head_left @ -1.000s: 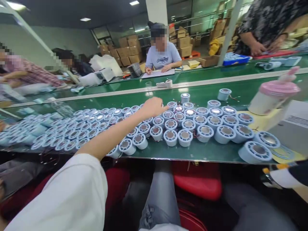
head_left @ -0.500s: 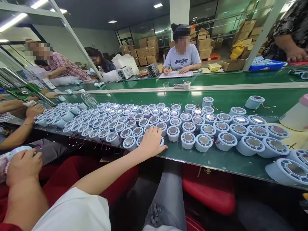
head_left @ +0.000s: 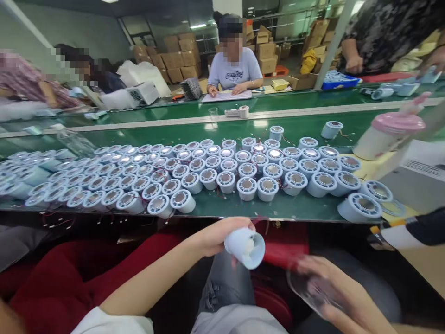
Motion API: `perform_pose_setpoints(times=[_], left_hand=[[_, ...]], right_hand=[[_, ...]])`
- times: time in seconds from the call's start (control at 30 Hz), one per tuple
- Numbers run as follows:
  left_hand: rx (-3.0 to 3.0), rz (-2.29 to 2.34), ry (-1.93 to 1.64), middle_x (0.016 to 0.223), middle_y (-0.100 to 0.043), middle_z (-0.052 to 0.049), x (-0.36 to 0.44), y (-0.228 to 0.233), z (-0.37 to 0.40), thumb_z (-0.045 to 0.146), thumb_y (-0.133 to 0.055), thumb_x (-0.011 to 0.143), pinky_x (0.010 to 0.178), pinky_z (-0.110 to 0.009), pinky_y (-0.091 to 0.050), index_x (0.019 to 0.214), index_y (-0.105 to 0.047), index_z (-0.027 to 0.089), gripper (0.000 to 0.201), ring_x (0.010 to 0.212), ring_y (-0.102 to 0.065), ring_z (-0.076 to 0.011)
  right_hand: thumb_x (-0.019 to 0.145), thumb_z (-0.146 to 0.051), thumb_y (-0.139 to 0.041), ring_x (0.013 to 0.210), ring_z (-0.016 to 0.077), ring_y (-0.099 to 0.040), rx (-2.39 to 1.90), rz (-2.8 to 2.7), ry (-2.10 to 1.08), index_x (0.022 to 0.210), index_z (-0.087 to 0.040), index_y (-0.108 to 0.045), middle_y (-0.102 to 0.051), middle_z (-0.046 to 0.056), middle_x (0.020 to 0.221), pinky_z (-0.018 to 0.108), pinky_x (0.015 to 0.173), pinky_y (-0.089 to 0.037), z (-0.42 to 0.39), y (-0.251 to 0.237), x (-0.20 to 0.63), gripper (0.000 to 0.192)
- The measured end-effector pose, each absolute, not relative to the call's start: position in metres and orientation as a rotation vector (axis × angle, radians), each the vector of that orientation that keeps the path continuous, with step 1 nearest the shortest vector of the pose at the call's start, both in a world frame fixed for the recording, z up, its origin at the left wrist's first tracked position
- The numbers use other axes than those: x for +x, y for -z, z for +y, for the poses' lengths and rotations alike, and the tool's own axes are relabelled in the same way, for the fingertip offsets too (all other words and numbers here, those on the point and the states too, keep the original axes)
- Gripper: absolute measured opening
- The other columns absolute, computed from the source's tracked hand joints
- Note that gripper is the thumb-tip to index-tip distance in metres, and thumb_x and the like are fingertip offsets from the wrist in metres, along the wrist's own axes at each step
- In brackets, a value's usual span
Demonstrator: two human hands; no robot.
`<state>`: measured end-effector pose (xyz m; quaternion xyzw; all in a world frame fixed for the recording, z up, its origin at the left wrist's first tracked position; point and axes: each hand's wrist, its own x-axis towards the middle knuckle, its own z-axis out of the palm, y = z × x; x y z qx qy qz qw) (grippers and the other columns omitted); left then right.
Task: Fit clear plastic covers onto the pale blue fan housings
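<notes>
Holding the pale blue housing (head_left: pixel 245 248) low in the frame's centre, her left hand (head_left: pixel 215 236) should keep its grip clamped firm (the right hand (head_left: pixel 333 297) clasps a blurred clear disc (head_left: pixel 308 287)).

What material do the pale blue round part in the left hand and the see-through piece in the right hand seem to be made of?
The pale blue round part, held in the left hand, looks like moulded plastic with a matte finish: even colour, soft sheen, rounded edges. The see-through piece in the right hand seems to be clear plastic, perhaps glossy; the trousers show through it, but motion blur leaves this uncertain.
</notes>
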<state>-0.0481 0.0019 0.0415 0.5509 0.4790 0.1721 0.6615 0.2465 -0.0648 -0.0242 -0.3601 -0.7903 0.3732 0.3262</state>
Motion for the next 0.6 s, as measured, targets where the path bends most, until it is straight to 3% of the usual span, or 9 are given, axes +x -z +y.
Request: perform_pose_setpoints(times=[0.1,0.2,0.3,0.4,0.5,0.6], left_hand=[[1.251,0.915,-0.223,0.07,-0.059,-0.002,-0.02,-0.03,0.001,0.044,-0.049,0.085,0.056,-0.026,-0.048,0.085,-0.061,0.013,0.033,0.058,-0.056,-0.0128],[1.566,0.909,-0.211,0.086,-0.062,-0.003,-0.003,-0.036,0.002,0.036,-0.058,0.084,0.076,-0.027,-0.046,0.089,-0.067,0.017,0.022,0.08,-0.058,-0.0155],[1.947,1.052,-0.256,0.094,-0.061,-0.003,0.006,-0.043,0.001,0.032,-0.058,0.085,0.08,-0.029,-0.044,0.094,-0.069,0.021,0.018,0.089,-0.058,-0.0183],[1.997,1.074,-0.351,0.096,-0.06,-0.002,0.009,-0.038,0.001,0.032,-0.063,0.083,0.08,-0.029,-0.045,0.097,-0.068,0.022,0.018,0.09,-0.058,-0.0177],[1.956,1.02,-0.482,0.099,-0.059,-0.003,0.009,-0.026,0.002,0.039,-0.076,0.072,0.083,-0.03,-0.046,0.108,-0.066,0.024,0.039,0.09,-0.058,-0.0177],[1.978,0.932,-0.584,0.1,-0.055,-0.004,0.007,-0.011,0.006,0.045,-0.084,0.059,0.084,-0.033,-0.049,0.113,-0.066,0.026,0.06,0.092,-0.057,-0.0195]], right_hand=[[0.091,-0.026,-0.056,0.116,0.0371,-0.055,-1.041,-2.285,-0.382,0.135,-0.03,-0.049,-0.046,0.018,0.138,0.05,0.084,-0.055,-0.051,0.003,0.218,0.045],[0.085,-0.013,-0.057,0.111,0.0398,-0.055,-1.162,-2.356,-0.209,0.12,-0.02,-0.062,-0.043,0.021,0.14,0.054,0.08,-0.054,-0.039,-0.006,0.206,0.036],[0.08,-0.008,-0.06,0.109,0.0353,-0.056,-1.285,-2.341,-0.447,0.1,-0.017,-0.067,-0.048,0.018,0.135,0.049,0.08,-0.055,-0.038,-0.004,0.21,0.024],[0.077,-0.008,-0.063,0.111,0.0325,-0.055,-1.393,-2.232,-0.665,0.093,-0.019,-0.066,-0.049,0.014,0.133,0.046,0.081,-0.054,-0.042,-0.001,0.217,0.019],[0.083,-0.018,-0.063,0.113,0.0277,-0.054,-1.332,-2.068,-0.946,0.083,-0.02,-0.064,-0.051,0.011,0.126,0.043,0.091,-0.049,-0.043,-0.003,0.22,0.002],[0.092,-0.029,-0.054,0.104,0.021,-0.058,-1.272,-1.82,-1.152,0.074,-0.02,-0.063,-0.055,0.008,0.114,0.033,0.087,-0.049,-0.042,-0.007,0.221,0.022]])
